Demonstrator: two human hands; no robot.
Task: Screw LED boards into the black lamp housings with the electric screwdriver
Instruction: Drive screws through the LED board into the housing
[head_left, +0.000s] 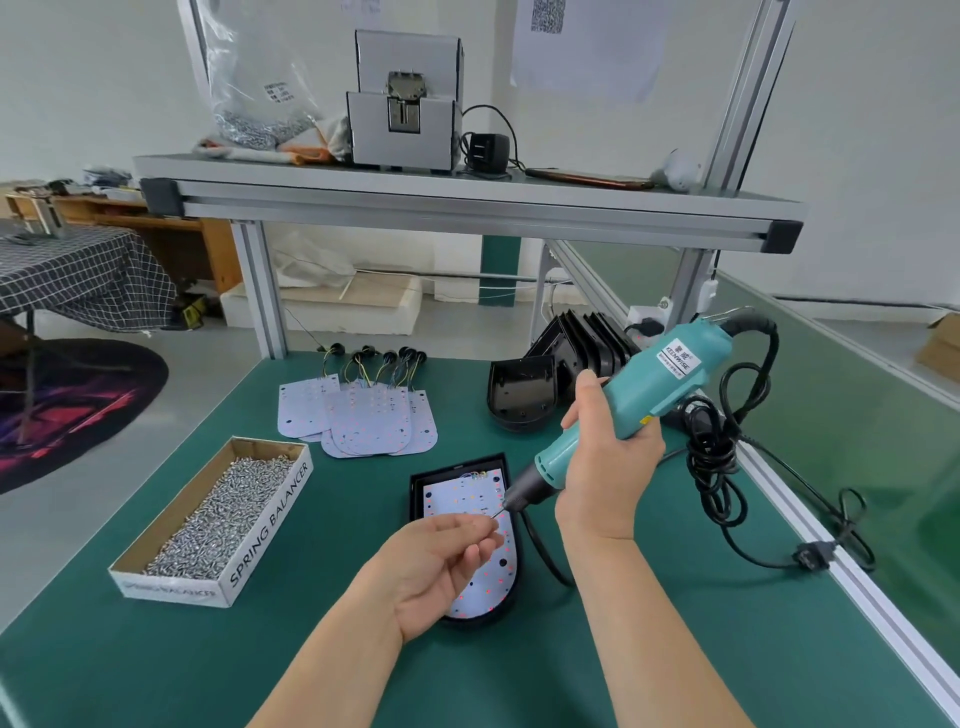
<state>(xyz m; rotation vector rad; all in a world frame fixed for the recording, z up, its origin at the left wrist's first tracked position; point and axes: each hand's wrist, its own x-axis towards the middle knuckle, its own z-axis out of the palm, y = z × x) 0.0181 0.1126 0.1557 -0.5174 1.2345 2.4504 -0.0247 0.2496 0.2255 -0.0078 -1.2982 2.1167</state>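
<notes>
A black lamp housing (457, 470) lies on the green table with a white LED board (457, 496) seated inside it. My right hand (605, 462) grips the teal electric screwdriver (644, 395), tilted down to the left, and its thin bit (497, 514) hovers over the board. My left hand (447, 566) is palm up just above the board, fingers curled, with the fingertips pinched together right at the bit's tip. Whatever small thing they pinch is too small to make out.
A cardboard box (260, 540) full of screws sits at the left. Several spare LED boards (363, 415) with wires lie behind. Empty black housings (524, 395) are stacked at the back right. The screwdriver's black cable (727, 457) coils along the table's right rail.
</notes>
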